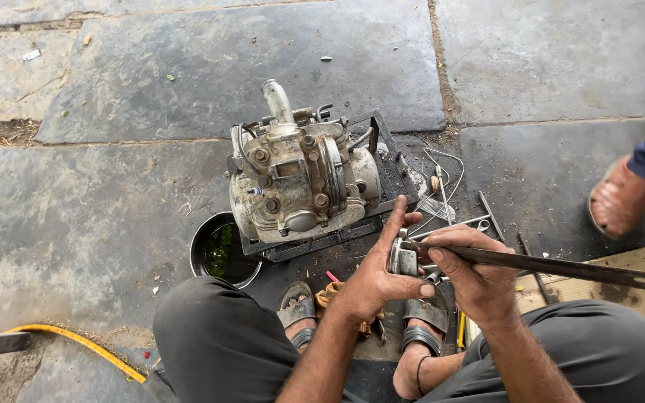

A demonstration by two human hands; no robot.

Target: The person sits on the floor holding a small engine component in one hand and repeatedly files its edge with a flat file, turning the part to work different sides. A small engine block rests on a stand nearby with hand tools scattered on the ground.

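My left hand [376, 276] grips a small round metal part [403, 261], probably a piston, held up in front of my knees. My right hand [466, 270] is closed on a long flat metal bar [561, 267], dark and worn. One end of the bar rests against the round part and its far end, with a hole in it, points right. Just beyond my hands a dirty grey engine [300, 179] sits on a black metal frame [382, 153] on the stone floor.
A dark bowl [204, 250] holding greenish liquid stands left of the engine. Loose wires [442, 183] and rods [487, 216] lie to its right. A yellow hose [76, 342] runs at lower left. Another person's sandalled foot [617, 198] is at the right edge, and a wooden board [636, 261] lies near it.
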